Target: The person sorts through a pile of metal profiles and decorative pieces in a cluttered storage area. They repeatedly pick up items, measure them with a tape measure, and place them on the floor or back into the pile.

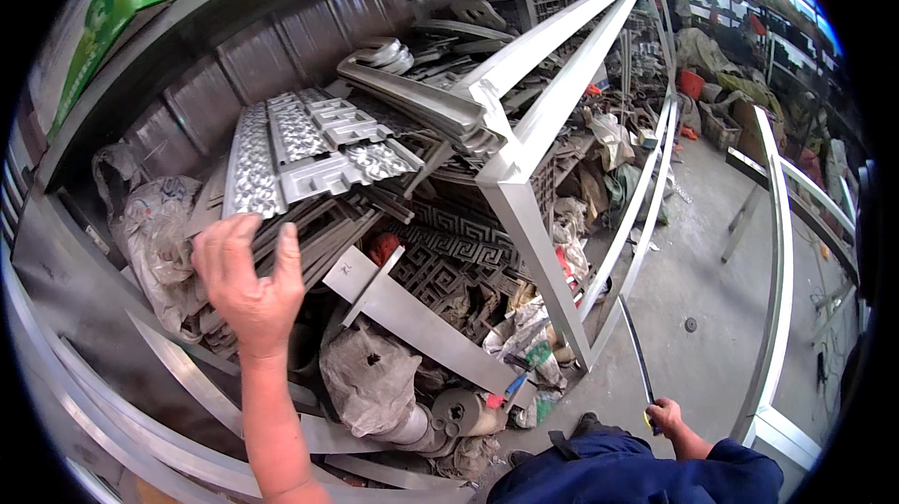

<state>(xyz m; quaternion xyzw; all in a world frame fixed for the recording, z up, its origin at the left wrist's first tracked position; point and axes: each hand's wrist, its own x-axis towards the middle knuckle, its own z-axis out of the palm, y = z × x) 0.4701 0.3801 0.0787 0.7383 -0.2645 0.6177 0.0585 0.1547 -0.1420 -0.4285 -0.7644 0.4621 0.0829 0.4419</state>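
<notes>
On the left, my left hand [245, 284] is raised with its thumb apart from the fingers, holding nothing. Its fingertips are at the near end of stacked silvery embossed metal panels [257, 162]; whether they touch is unclear. Low on the right, my right hand [667, 417] is closed round what looks like a tape measure [649, 422], with a bit of yellow showing. From it a long thin dark blade [638, 349] slants up toward the foot of a welded silver metal frame [536, 242]. My fingers hide most of its body.
Scrap metal and patterned grille panels [449, 246] fill the rack. A flat metal bar [421, 321] juts out above a dusty sack [370, 378]. Another pale metal frame [775, 270] stands at right on the concrete floor [698, 265]. A red bucket [691, 83] sits farther back.
</notes>
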